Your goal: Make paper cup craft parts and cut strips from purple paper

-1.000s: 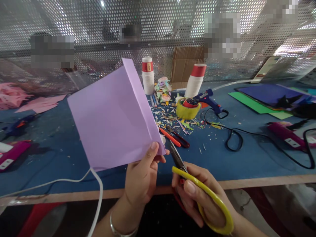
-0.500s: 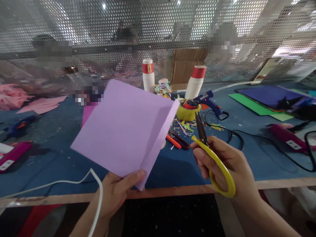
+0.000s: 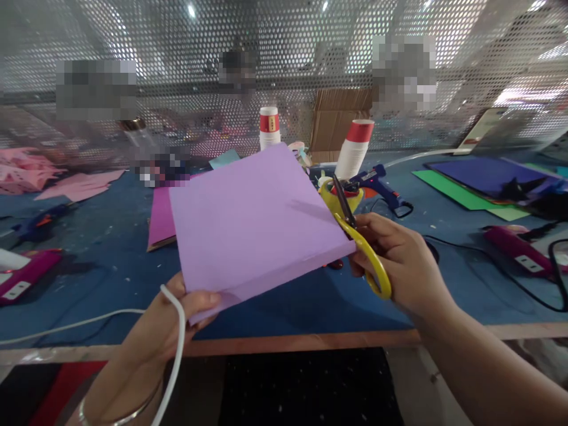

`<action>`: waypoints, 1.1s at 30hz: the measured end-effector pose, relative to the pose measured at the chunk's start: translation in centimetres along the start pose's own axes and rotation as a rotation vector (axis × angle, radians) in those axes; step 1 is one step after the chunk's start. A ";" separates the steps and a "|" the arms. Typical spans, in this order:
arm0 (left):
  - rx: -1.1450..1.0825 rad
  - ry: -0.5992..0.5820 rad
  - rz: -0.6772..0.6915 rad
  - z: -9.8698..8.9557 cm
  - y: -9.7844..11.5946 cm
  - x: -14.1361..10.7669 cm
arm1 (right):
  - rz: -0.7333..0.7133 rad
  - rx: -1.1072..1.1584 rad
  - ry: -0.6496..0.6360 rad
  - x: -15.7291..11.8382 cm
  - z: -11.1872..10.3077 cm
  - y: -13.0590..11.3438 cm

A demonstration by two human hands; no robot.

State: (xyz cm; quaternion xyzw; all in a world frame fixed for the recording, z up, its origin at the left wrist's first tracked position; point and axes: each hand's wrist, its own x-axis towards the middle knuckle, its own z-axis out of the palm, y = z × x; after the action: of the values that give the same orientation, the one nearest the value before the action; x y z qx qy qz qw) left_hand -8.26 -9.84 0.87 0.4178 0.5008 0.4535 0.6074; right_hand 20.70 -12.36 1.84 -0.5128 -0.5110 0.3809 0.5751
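Observation:
A square sheet of purple paper (image 3: pixel 252 219) is held up above the table, with a narrow folded strip along its near edge. My left hand (image 3: pixel 190 305) pinches its lower left corner, thumb on top. In my right hand (image 3: pixel 390 254) are yellow-handled scissors (image 3: pixel 370 260), their dark blades pointing up and away. The right fingers are beside the paper's right corner; whether they also grip it I cannot tell. Behind the blades sits a yellow bowl-shaped thing (image 3: pixel 331 198) with a blue glue gun (image 3: pixel 377 183) beside it.
Two stacks of paper cups (image 3: pixel 350 157) stand at the back before a perforated metal screen (image 3: pixel 284 65). Coloured sheets (image 3: pixel 479 177) lie at right, pink paper pieces (image 3: pixel 84 184) at left. Magenta power strips (image 3: pixel 517 251) with cables sit at both sides. A white cable (image 3: pixel 180 349) crosses my left wrist.
The purple paper has turned so its folded strip, formerly on the right, now faces me. My left hand has shifted left and slightly up; my right hand with the scissors moved up and left, to the paper's corner.

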 end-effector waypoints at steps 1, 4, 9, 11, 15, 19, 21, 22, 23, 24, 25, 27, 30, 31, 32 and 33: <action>0.030 -0.003 -0.011 0.2 0.4 0.4 | -0.002 0.022 -0.003 0.1 0.1 -0.1; 0.105 0.023 0.042 0.5 1.6 1.9 | -0.039 0.075 -0.007 0.5 0.2 -0.3; 0.162 -0.008 0.123 1.2 3.6 4.4 | -0.099 0.098 -0.038 1.9 0.2 -0.5; 0.151 0.011 0.060 1.7 4.7 5.4 | -0.110 0.081 -0.037 2.6 0.3 -0.6; 0.159 -0.085 0.004 2.9 7.0 6.8 | -0.160 0.023 0.015 4.2 0.5 -0.7; 0.145 -0.220 0.056 3.3 8.2 7.5 | -0.241 -0.090 0.103 5.7 0.5 -0.4; 0.149 -0.286 0.055 3.3 8.1 8.0 | -0.247 -0.101 0.101 6.3 0.5 -0.2; 0.153 -0.288 0.052 3.2 7.9 8.3 | -0.242 -0.093 0.095 6.6 0.5 0.0; 0.159 -0.278 0.049 3.1 7.6 8.7 | -0.234 -0.082 0.091 6.8 0.6 0.2; 0.159 -0.262 0.055 3.0 7.2 9.2 | -0.224 -0.068 0.085 7.0 0.6 0.4; 0.152 -0.238 0.075 2.9 6.9 9.6 | -0.213 -0.052 0.076 7.2 0.7 0.6; 0.143 -0.219 0.103 2.7 6.2 10.5 | -0.186 -0.005 0.060 7.4 0.9 0.9; 0.144 -0.227 0.123 2.3 5.7 11.1 | -0.138 0.119 0.035 7.5 1.2 1.1; 0.141 -0.231 0.128 2.2 5.6 11.2 | -0.124 0.165 0.022 7.5 1.3 1.2; 0.133 -0.234 0.134 2.2 5.5 11.2 | -0.112 0.208 0.008 7.5 1.4 1.2; 0.118 -0.235 0.144 2.2 5.5 11.1 | -0.106 0.244 -0.004 7.5 1.5 1.2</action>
State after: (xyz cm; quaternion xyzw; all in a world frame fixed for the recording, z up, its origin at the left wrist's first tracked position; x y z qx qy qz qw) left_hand -5.89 2.14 3.94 0.5377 0.4206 0.4137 0.6024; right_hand 20.79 -4.59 2.04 -0.4103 -0.4886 0.4104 0.6515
